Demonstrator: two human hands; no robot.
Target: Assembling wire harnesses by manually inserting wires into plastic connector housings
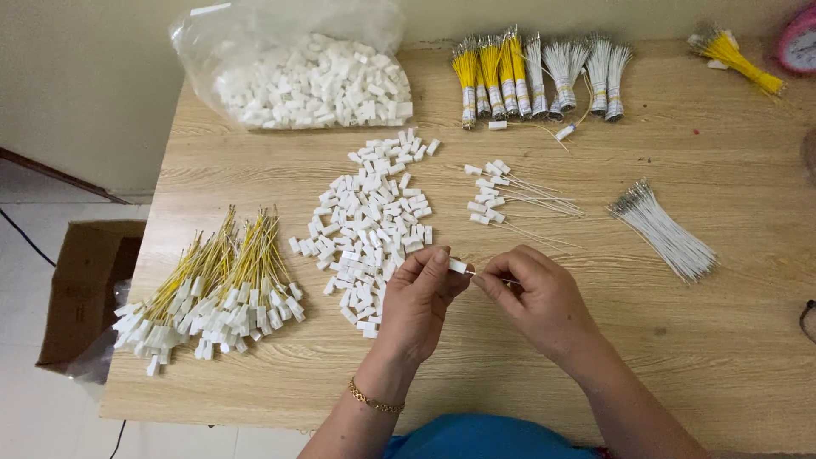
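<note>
My left hand (421,302) pinches a small white plastic connector (458,266) between thumb and forefinger. My right hand (535,297) holds a thin white wire (508,280) whose tip meets the connector. Both hands hover over the wooden table (697,340) near its front edge. Just left of them lies a loose pile of white connectors (374,221). Behind my hands lie several white wires with connectors fitted (510,197). A fan of bare white wires (667,231) lies to the right.
Yellow wires with white connectors (217,293) lie in two bunches at the left. A clear bag of connectors (310,76) sits at the back left. Bundled yellow and white wires (535,72) line the back edge. A cardboard box (81,289) stands on the floor.
</note>
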